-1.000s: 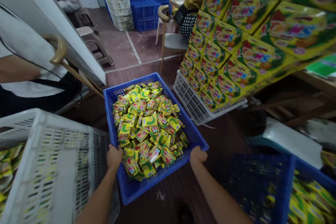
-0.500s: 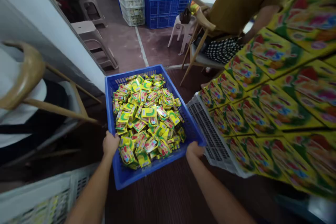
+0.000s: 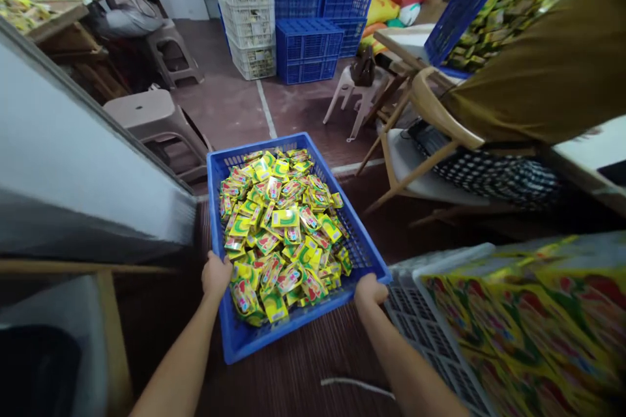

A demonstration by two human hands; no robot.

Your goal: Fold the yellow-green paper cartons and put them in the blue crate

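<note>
A blue plastic crate is held out in front of me, heaped with small yellow, green and red packets. My left hand grips the crate's left rim near its front corner, fingers hidden beyond the edge. On the near right corner, my right hand is closed round the rim, its fingers partly out of sight. The crate tilts slightly, its near left corner lowest in view.
A seated person on a wooden chair is at right, above stacked yellow boxes. A white wall stands left, with a plastic stool beyond. White crates and blue crates are stacked ahead.
I have moved forward with the crate, both hands still on it. The chair at left has slid mostly out of view, and the yellow boxes now sit lower at right.
</note>
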